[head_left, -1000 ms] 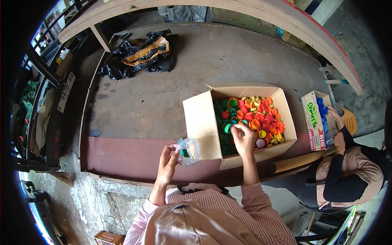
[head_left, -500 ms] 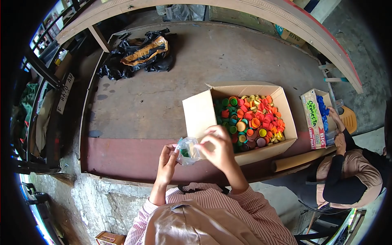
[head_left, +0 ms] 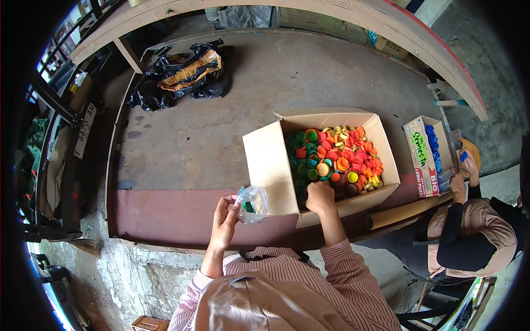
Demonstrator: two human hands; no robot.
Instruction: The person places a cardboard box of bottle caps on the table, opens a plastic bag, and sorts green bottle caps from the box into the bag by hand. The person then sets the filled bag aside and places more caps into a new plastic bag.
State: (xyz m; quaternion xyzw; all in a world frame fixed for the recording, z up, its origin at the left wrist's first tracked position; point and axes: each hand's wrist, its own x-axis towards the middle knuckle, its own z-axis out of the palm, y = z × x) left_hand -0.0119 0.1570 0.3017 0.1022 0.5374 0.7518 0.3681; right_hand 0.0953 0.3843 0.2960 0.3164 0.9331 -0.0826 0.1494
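Observation:
My left hand [head_left: 223, 218] pinches the rim of a small clear plastic bag [head_left: 254, 205], with something green inside it. The bag hangs just left of an open cardboard box [head_left: 270, 160], by its raised flap. Many bottle caps [head_left: 353, 160] fill the box: green ones at the left, red, orange and yellow ones towards the right. My right hand [head_left: 321, 198] reaches down over the box's near edge among the caps. Its fingertips are hidden, so what they hold cannot be seen.
A crumpled black and orange plastic bag [head_left: 190, 74] lies at the table's back left. At the right, a person [head_left: 475, 237] holds a blue cap beside a printed box [head_left: 421, 157] of blue pieces. A cardboard roll [head_left: 403, 212] lies along the near edge.
My right hand took a green cap to the clear bag and has since returned to the box. The co-worker's hand moved from their box with a blue cap.

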